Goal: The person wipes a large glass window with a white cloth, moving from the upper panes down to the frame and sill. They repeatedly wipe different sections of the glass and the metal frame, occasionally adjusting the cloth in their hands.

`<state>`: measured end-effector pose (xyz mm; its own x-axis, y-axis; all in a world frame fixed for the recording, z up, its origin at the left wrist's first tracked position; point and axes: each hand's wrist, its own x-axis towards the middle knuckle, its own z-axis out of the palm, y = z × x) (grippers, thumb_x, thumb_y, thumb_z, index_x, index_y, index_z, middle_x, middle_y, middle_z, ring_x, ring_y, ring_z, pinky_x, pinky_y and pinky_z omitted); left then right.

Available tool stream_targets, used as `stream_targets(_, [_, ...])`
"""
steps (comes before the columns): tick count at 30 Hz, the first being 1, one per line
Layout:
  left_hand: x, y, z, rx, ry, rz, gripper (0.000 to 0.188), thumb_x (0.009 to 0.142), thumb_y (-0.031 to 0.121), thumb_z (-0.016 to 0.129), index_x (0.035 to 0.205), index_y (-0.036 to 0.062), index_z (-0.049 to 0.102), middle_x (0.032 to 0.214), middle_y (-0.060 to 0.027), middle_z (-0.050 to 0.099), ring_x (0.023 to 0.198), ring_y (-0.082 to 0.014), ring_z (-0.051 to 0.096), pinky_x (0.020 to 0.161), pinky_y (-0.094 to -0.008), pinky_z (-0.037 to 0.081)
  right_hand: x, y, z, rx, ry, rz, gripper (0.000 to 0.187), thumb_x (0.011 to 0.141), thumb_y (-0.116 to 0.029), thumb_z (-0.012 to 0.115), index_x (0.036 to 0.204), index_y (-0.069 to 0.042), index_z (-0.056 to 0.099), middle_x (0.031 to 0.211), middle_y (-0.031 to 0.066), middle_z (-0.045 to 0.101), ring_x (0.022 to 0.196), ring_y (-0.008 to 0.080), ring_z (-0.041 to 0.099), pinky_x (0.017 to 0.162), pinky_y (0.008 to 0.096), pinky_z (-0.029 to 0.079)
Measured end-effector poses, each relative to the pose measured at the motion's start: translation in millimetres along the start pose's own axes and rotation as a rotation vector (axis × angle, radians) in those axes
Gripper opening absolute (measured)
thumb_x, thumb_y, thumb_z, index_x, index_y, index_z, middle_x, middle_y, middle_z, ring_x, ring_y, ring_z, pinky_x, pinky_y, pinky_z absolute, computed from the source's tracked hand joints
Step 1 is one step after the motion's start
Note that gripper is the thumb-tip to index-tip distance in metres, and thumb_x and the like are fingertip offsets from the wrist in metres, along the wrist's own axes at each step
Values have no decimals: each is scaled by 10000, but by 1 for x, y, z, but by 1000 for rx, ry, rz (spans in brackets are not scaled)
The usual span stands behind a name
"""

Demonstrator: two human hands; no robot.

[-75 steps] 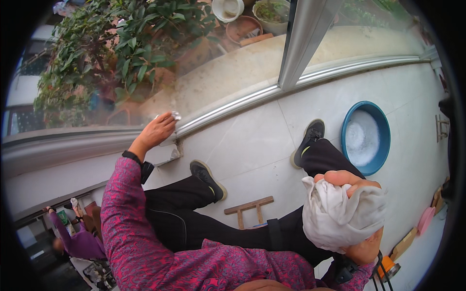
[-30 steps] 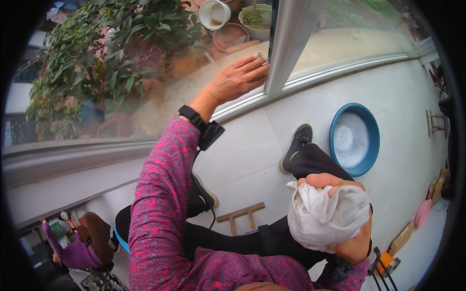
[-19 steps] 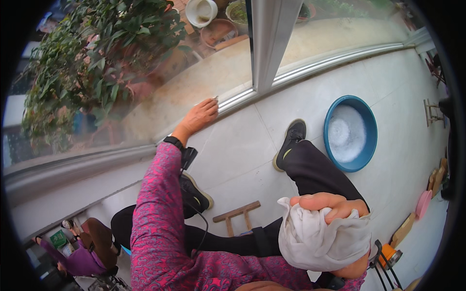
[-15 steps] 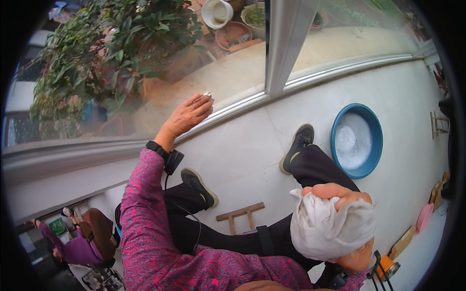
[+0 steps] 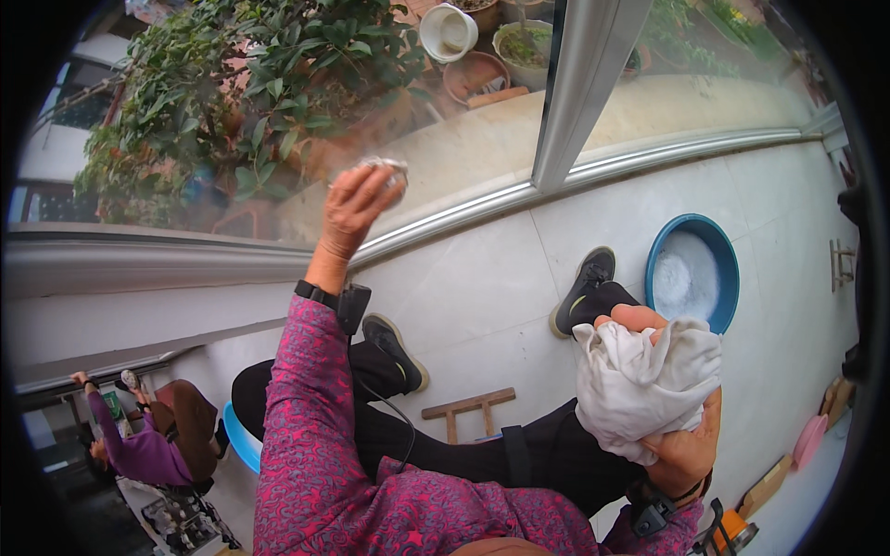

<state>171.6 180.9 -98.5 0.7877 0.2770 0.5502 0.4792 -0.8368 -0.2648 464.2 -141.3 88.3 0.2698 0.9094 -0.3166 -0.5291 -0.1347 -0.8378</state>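
Nearest, lower right: gripping a bunched white cloth point(image 5: 644, 389) in the right hand point(image 5: 688, 454), with fingers curled over its edge and folds hanging loose; best kept gathered so as not to drag. Farther out, left of centre: holding a pale crumpled wad point(image 5: 393, 176) up at the glass pane point(image 5: 464, 159) with the left hand point(image 5: 355, 208), its fingers bent close together over it; blurred, cannot tell how firmly pressed. Keep the wad flat, press evenly, overlap strokes, work right up to the metal upright point(image 5: 577, 102). Rinse at the blue basin point(image 5: 730, 283), foamy, on the floor.
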Motion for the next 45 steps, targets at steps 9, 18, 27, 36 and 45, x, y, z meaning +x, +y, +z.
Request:
stream_targets(9, [-51,-27,-36,61,-306,73,288,817,143,619,1093,188,688,1249,-2,616,1196,-192,552,1001,-374,426,2,-1,5,-106,68,-42,864,662,-150,741,1400,98,365,1377,344,460,1272,457,508,1065,525,434])
stream_targets(18, [-32,-44,-82,157,273,-250,432,687,-64,716,1050,167,754,1181,-23,634,1115,-252,549,962,-354,469,7,-2,22,-107,40,-55,823,646,-109,689,1387,81,385,1382,307,474,1264,400,523,1075,483,428])
stream_targets(27, [-131,-32,-47,116,-56,-405,425,683,-53,668,1017,196,751,1075,-39,631,1050,-254,578,911,-355,495,7,3,29,-144,78,-51,907,651,-152,655,1452,72,295,1400,323,448,1283,423,508,1078,470,441])
stream_targets(36, [-108,-59,-78,320,380,-644,383,698,-92,689,980,163,742,1071,-38,601,1058,-256,553,931,-363,459,12,0,40,-149,26,-51,769,679,-52,684,1385,62,399,1348,255,530,1221,331,571,1052,427,453])
stream_targets(45, [-136,70,38,-753,-341,-1136,430,673,-107,661,1039,116,701,1094,-57,646,1017,-192,620,876,-312,508,27,12,43,-119,-95,48,905,611,-152,688,1421,77,358,1410,288,460,1218,358,574,1032,426,471])
